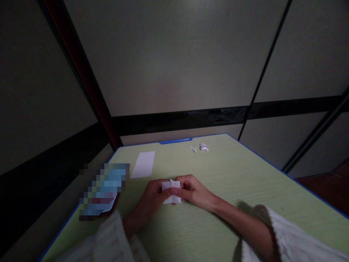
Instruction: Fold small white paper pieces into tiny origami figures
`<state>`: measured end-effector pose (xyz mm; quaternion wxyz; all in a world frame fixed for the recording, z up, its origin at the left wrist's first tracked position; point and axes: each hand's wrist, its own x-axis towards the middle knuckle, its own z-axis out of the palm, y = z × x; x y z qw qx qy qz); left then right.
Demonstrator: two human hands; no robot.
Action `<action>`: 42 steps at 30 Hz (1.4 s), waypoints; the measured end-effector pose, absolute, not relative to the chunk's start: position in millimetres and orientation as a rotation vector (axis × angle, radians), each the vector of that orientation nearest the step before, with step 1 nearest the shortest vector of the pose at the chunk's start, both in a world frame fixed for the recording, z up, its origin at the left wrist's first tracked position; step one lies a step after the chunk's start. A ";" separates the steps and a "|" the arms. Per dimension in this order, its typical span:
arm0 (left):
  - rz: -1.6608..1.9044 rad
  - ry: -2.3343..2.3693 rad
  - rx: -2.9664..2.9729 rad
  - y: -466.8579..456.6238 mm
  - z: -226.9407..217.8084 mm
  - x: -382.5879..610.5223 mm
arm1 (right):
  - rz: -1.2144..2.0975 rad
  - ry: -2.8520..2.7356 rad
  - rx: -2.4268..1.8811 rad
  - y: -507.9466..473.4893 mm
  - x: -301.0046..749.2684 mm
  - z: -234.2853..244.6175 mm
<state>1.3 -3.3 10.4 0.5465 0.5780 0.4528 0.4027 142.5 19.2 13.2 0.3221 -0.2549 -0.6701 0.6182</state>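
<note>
Between my two hands is a small folded piece of white paper (176, 184), roughly square, with creases and a raised flap at its top middle. My left hand (154, 194) pinches its left side, the thumb lying across the front. From the right, my right hand (192, 191) grips the other side, its thumb pressed near the middle of the paper. The fingers behind the paper are mostly hidden. Both hands are just over the near middle of the light green table (218, 171).
Left of my hands lies a tablet or large phone (109, 189), its screen blurred out. A flat white sheet (143, 164) rests beyond it. Toward the far edge are a small folded paper figure (203, 147) and thin paper strips (193, 148). Panelled doors (174, 65) stand behind the table.
</note>
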 end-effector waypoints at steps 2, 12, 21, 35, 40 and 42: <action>0.948 1.051 1.362 -5.0 13.5 1.9 | 1.688 -1.727 -0.630 17.8 143.1 14.7; 1.087 1.065 1.225 -3.6 10.5 1.7 | 1.675 -1.531 -0.643 20.6 142.9 14.2; 1.131 1.173 1.250 -0.2 9.0 0.2 | 1.534 -1.479 -0.784 24.1 143.0 14.9; 1.189 1.225 1.165 -1.3 11.4 1.0 | 1.417 -1.456 -0.649 26.5 142.3 9.4; 1.191 1.215 1.187 -1.2 12.5 2.3 | 1.405 -1.520 -0.680 24.5 143.6 13.3; 1.209 1.218 1.156 -0.9 12.7 2.7 | 1.398 -1.539 -0.677 23.2 142.4 13.0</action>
